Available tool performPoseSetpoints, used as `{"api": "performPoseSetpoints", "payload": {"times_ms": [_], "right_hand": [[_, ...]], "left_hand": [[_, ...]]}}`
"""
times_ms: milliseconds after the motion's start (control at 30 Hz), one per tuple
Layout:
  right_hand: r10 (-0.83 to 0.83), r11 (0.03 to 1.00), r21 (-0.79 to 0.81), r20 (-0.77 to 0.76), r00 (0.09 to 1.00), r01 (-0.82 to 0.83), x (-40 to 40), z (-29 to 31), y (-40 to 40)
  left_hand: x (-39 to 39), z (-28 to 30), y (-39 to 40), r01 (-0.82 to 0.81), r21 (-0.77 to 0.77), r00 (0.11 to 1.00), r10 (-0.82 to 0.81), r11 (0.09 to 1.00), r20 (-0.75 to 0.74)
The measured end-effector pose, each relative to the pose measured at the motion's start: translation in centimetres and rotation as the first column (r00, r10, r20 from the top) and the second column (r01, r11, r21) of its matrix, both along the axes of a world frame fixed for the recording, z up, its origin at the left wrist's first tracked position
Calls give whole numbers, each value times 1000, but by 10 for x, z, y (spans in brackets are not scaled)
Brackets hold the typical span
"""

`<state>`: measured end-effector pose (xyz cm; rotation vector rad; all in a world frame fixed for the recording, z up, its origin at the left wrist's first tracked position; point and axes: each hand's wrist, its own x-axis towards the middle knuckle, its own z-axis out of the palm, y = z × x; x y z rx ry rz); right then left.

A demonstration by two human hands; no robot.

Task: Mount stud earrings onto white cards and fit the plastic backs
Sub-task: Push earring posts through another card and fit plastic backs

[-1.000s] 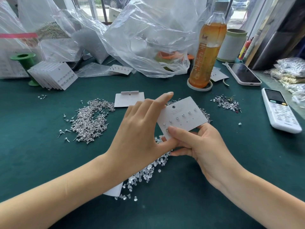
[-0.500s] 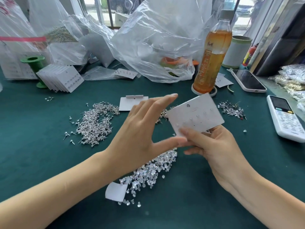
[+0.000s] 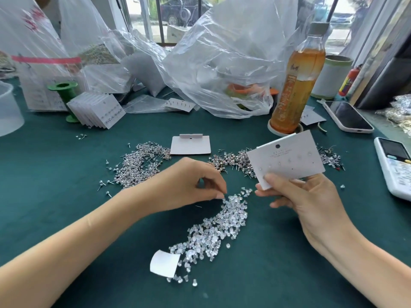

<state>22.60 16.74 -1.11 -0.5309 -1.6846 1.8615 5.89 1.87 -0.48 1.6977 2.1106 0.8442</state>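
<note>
Our right hand point(image 3: 304, 196) grips the card point(image 3: 287, 161), studs already through it, above the table. Our left hand point(image 3: 191, 185) pinches at the pile of plastic backs point(image 3: 218, 232); whether it holds one, we cannot tell. Backs remain unfitted, we judge.

The worktop point(image 3: 55, 196) wears a matt dark-green cloth. On it, left of the blank matt paper card point(image 3: 190, 144), lies a heap of shiny metal studs point(image 3: 140, 163); nearer the person, clear glossy plastic backs point(image 3: 213, 232). Behind the card, crinkled glossy plastic bags point(image 3: 222, 63) and a smooth clear plastic bottle point(image 3: 297, 85).
</note>
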Motion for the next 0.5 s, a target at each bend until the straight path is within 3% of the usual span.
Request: {"api": "performPoseSetpoints", "payload": {"times_ms": [200,333,433,500], "right_hand": [[21,1000,8,-13,1000,-21,1,-2,-4],[44,993,111,-11,999,-43,2,-5,-3],[33,918,397,-48,998,-11,6,-5,-4],[121,683,731,-114,986,0,9,-5,0]], "left_hand": [[4,0,1,16,-24,1000,-16,1000,-25],[5,-1,1,-7,-1,1000,7,1000,-1],[5,-1,2,-95,52,981,85,994,173],[5,0,4,-139,48,944,118,989,308]]}}
